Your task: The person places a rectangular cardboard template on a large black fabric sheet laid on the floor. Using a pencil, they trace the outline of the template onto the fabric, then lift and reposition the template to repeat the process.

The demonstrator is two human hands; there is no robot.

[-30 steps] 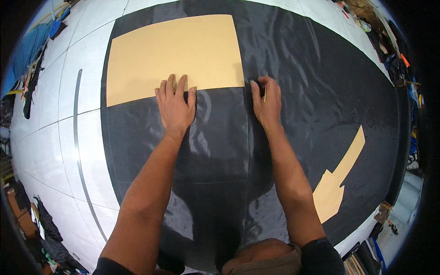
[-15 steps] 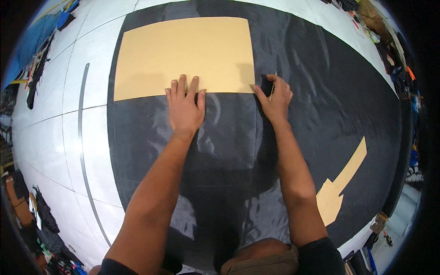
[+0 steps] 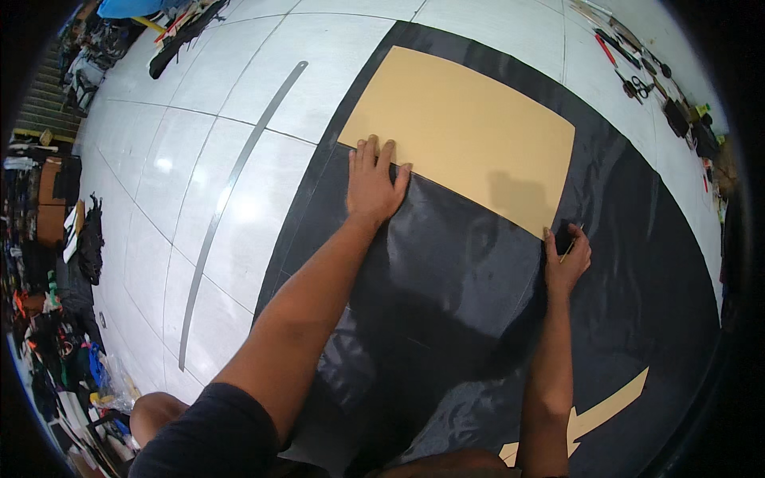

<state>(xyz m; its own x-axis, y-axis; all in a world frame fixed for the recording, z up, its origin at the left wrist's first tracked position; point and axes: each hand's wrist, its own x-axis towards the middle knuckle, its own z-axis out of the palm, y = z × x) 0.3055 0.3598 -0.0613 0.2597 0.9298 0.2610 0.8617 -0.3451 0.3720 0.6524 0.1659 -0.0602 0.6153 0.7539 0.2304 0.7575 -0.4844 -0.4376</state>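
A large tan card sheet (image 3: 470,119) lies flat on a black sheet of material (image 3: 446,319). My left hand (image 3: 374,185) rests with fingers spread over the card's near edge, close to its left corner. At the card's near right corner is my right hand (image 3: 566,267), its thumb touching the corner. A thin, pencil-like stick (image 3: 568,251) is held among the fingers of that hand. Faint pale lines run across the black material below the card.
Left of the black material, a long metal ruler (image 3: 231,179) lies on the white tiled floor (image 3: 135,231). Narrow tan card pieces (image 3: 613,405) lie by my right forearm. Scissors (image 3: 637,86) and other tools line the far right; piled goods (image 3: 60,319) fill the left side.
The view has turned, so the card now appears slanted. My left hand has slid left along the near edge, from its middle toward the left corner. My right hand remains at the right corner.
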